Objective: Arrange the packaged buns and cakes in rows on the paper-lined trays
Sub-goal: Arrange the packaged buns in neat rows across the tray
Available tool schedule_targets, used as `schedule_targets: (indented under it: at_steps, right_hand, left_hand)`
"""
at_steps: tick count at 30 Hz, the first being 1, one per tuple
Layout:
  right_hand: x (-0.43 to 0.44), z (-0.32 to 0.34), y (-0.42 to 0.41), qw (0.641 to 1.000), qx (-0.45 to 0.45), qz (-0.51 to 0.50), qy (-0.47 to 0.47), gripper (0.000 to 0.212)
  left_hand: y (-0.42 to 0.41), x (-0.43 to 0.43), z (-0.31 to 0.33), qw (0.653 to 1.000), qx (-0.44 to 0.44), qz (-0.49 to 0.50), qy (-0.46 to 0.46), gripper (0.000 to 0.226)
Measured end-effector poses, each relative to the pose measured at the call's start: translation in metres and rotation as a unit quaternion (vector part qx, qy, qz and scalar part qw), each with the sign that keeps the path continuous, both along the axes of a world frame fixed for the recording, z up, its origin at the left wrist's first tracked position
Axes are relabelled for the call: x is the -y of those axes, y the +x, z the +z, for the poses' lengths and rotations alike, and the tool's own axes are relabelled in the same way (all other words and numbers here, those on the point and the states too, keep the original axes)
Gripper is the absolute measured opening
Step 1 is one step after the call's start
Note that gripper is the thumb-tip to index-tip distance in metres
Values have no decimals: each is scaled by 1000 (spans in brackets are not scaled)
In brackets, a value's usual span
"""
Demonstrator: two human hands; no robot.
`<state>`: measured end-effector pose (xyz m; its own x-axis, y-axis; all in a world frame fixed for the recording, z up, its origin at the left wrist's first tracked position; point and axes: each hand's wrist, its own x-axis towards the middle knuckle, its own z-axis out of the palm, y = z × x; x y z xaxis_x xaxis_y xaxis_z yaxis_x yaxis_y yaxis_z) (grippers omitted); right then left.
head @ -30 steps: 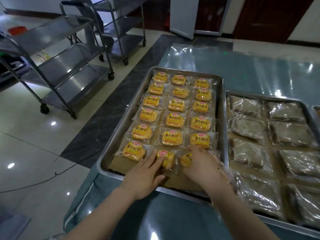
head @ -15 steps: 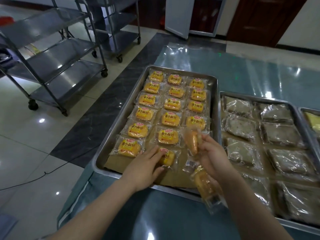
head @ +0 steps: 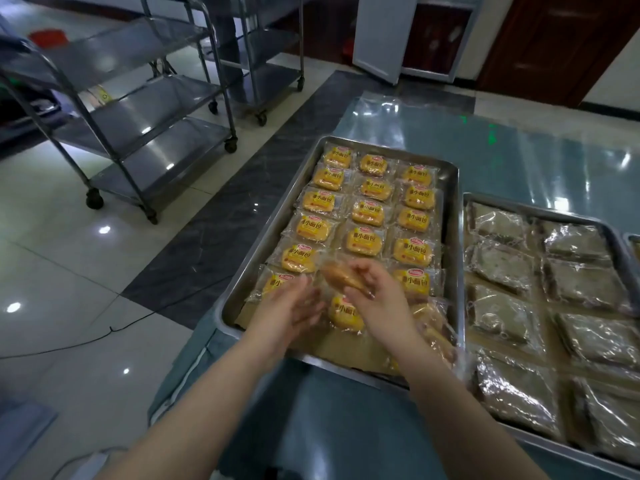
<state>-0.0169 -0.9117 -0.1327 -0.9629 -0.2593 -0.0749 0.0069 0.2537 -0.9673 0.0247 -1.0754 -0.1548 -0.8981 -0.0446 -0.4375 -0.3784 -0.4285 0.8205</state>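
**Bun carried across to the middle column**

Half a second ago the right hand (head: 377, 296) held its wrapped bun (head: 341, 277) over the right column. It now pinches that bun in curled fingers above the middle column, near the front edge of the left tray (head: 277, 216). The left hand (head: 291, 313) has lifted off the front-row bun (head: 344, 313) it was pressing. It now hovers just left of that bun, blurred, fingers straight and holding nothing. More wrapped buns (head: 436, 327) lie at the tray's front right corner under the right forearm. Bare brown paper (head: 332, 344) shows along the front edge.

The right tray (head: 540, 209) holds brown cakes (head: 498, 271) in rows. Both trays sit on a teal, plastic-covered table (head: 519, 150). Steel trolleys (head: 138, 109) stand on the glossy tiled floor (head: 52, 237), crossed by a dark cable (head: 69, 344), with a dark door (head: 554, 46) beyond.
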Motion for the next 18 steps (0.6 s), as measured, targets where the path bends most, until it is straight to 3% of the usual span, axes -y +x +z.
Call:
schedule_targets:
  at_steps: [3,6,9,12,14,18]
  right_hand:
    - [18,-1,1,986,-92,103,98,48]
    - [32,-13,8,968,-76,203,125,49]
    - [42,-17,12,994,-29,105,17,40]
    - [46,-20,3,992,110,17,-54,35]
    - [48,-24,0,983,170,25,-59,25]
    - [56,-35,2,985,168,-15,-23,14]
  left_hand:
    - [1,16,6,996,0,-5,90,51]
    - [4,27,5,999,18,44,19,35]
    - [13,43,-1,998,29,53,13,21]
    - [20,55,-5,998,22,50,35,18]
    - [22,60,-9,998,32,46,13,17]
    - [23,63,-16,997,65,45,-23,17]
